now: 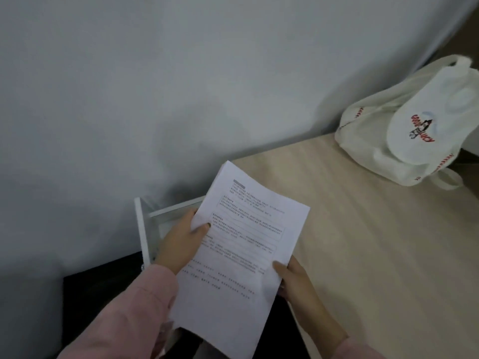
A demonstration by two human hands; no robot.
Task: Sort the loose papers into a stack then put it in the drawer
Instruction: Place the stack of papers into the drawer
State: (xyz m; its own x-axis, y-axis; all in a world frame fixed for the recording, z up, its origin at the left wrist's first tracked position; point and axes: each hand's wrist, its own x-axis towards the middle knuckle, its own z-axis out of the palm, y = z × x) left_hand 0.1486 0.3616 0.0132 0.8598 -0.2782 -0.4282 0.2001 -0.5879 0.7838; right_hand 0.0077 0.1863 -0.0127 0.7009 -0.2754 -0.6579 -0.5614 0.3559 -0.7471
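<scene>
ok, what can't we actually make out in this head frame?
- Drawer inside: head view, hidden by the papers and left hand.
- Sheet count: only the top page shows.
- Print on the papers: too small and blurred to read.
- Right hand fingers: under the papers, only the thumb shows.
- Bag contents: opaque plastic; right side cut by the frame edge.

We see two bare hands, the left hand (181, 242) and right hand (295, 281), each emerging from a loose pale pink sleeve (134, 314).
</scene>
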